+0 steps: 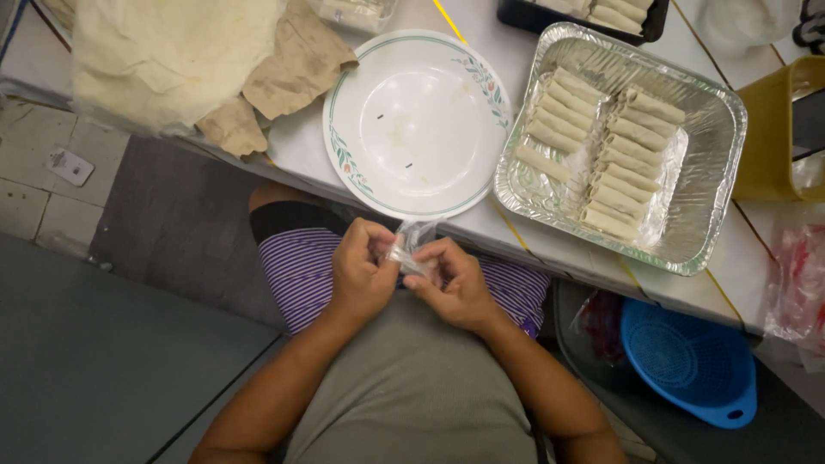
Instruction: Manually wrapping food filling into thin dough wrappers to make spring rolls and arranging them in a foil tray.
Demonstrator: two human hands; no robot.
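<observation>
plate: white, green rim line, floral sprigs; tray: silver foil; rolls: pale cream; colander: blue; shorts: purple-white stripes, black band; shirt: grey; film: clear; paper: brown

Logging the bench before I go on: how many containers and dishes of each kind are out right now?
White plate with floral rim: 1
Foil tray of rolls: 1
Black tray, partly out of frame: 1
Blue colander on the floor: 1
Yellow bin at the right edge: 1
Total: 5
</observation>
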